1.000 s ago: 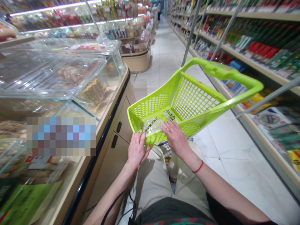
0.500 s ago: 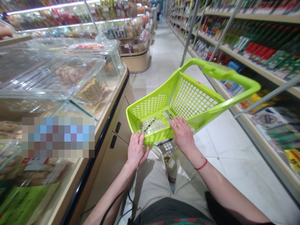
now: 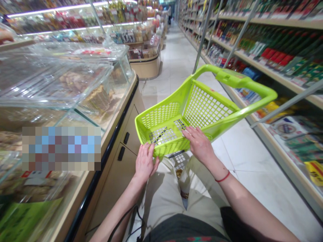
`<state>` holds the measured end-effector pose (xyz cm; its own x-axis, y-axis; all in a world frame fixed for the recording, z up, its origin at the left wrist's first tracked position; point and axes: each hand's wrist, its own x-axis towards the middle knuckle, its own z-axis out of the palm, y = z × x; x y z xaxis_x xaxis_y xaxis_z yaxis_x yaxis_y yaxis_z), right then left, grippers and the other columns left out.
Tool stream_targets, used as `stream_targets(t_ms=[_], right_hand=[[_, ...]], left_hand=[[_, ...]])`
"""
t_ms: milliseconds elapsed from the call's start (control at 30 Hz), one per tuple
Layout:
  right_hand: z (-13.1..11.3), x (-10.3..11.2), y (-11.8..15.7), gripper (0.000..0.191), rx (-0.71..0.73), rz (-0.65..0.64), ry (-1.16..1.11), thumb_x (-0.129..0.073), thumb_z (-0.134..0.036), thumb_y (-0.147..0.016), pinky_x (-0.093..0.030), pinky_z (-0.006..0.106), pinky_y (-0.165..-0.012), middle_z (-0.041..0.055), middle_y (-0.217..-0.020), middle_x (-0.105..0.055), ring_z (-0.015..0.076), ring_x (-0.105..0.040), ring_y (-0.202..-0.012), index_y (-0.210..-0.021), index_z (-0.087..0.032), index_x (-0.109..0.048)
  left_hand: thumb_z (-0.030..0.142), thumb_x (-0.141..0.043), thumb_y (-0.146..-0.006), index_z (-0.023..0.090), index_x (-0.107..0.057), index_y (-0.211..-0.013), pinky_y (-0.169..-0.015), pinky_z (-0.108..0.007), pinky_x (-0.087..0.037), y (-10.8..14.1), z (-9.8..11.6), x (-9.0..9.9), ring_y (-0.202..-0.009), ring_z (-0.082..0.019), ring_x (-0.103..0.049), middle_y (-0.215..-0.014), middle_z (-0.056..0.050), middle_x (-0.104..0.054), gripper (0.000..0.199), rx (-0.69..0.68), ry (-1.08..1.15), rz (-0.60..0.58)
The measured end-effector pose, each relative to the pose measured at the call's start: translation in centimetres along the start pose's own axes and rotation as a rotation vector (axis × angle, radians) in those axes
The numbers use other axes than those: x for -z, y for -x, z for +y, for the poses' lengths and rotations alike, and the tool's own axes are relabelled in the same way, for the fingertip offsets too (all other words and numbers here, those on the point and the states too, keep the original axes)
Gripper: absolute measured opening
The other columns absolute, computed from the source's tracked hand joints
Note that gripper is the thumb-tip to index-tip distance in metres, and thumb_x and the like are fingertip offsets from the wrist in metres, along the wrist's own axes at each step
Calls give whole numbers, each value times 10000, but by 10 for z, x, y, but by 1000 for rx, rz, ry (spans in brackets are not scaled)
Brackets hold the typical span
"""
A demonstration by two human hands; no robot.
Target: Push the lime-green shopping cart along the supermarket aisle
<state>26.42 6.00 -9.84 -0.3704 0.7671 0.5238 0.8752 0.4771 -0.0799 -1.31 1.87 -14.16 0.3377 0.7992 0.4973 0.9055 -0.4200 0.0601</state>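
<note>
A lime-green plastic shopping cart (image 3: 171, 146) stands right in front of my legs, turned so its handle (image 3: 248, 80) points to the right. Its latticed basket holds nothing that I can see. My left hand (image 3: 145, 164) grips the near rim at the left corner, fingers over the edge and thumb outside. Farther right, my right hand (image 3: 201, 145) has its fingers hooked over the same rim, with the thumb hidden. A red string bracelet (image 3: 223, 176) circles the right wrist.
Glass-lidded bins (image 3: 85, 77) of dry goods on a wooden counter (image 3: 126, 124) line the left. Stocked shelves (image 3: 275, 65) and slanting metal poles (image 3: 202, 40) flank the right. A tiled aisle (image 3: 174, 50) runs ahead, with a distant person (image 3: 169, 14).
The cart shifts very slightly left in view. My right forearm has moved a little to the right and down, while both hands keep their places on the rim.
</note>
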Motion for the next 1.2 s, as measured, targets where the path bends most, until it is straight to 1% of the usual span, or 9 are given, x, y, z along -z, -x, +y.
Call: stream_targets(t_ms=[100,200,433,533,633,733,967,1067,1200], right_hand=[[16,7,0,513,-67,18,57,-441,12,-811,-372,494,-1152,144,-1335,-628,245,-512,-1327,-1261,-142,-632],[16,8,0,505,-111,45,88,-447,16,-805,-378,490,-1148,153,-1327,-631,256,-512,-1326,-1249,-131,-638],[-26,-11,-2,550,-61,44,0,-420,28,-804,-371,504,-1151,166,-1367,-598,247,-467,-1365,-1298,-130,-602],[-34,-13,-3,543,-49,40,-14,-414,33,-803,-371,480,-1155,164,-1354,-609,239,-483,-1352,-1285,-120,-612],[-29,-9,-3,534,-21,41,4,-421,31,-806,-380,451,-1152,141,-1340,-625,233,-519,-1320,-1273,-131,-624],[-16,-2,-3,518,-5,32,41,-433,22,-809,-377,462,-1151,140,-1330,-633,239,-533,-1306,-1261,-132,-633],[17,13,-2,505,-84,43,157,-458,25,-792,-365,485,-1152,157,-1313,-641,264,-531,-1304,-1243,-114,-640],[14,11,-2,496,-88,71,188,-463,24,-790,-384,474,-1142,159,-1308,-643,268,-544,-1289,-1234,-104,-642],[-2,0,-4,484,-89,106,186,-463,20,-797,-392,465,-1137,158,-1301,-648,267,-553,-1278,-1228,-103,-645]], left_hand=[[279,-542,-856,112,-354,-1436,-1135,-531,-374,0,0,0,-1268,-313,-497,-1264,-181,-553,632,-10,-8,10],[274,-544,-852,105,-366,-1425,-1143,-526,-365,-1,2,0,-1277,-312,-485,-1271,-181,-540,624,-1,8,23],[281,-552,-847,93,-369,-1421,-1142,-539,-361,0,3,1,-1285,-323,-469,-1281,-195,-528,632,5,24,14],[283,-557,-850,99,-371,-1417,-1141,-527,-369,1,0,0,-1278,-319,-478,-1278,-190,-533,624,0,2,19],[278,-560,-852,103,-387,-1405,-1146,-516,-367,1,-2,0,-1269,-310,-492,-1273,-182,-539,606,-10,-15,34],[277,-564,-852,91,-415,-1381,-1148,-511,-367,1,-2,1,-1261,-308,-498,-1262,-182,-546,580,-16,-24,37],[269,-567,-852,78,-442,-1358,-1154,-510,-360,0,-3,1,-1262,-308,-495,-1253,-187,-554,555,-18,-22,32],[263,-572,-846,76,-445,-1352,-1149,-511,-367,0,-1,0,-1257,-308,-496,-1253,-192,-550,554,-7,-8,42],[259,-572,-845,81,-433,-1359,-1142,-518,-375,-1,-1,0,-1259,-311,-493,-1257,-193,-547,562,4,3,45]])
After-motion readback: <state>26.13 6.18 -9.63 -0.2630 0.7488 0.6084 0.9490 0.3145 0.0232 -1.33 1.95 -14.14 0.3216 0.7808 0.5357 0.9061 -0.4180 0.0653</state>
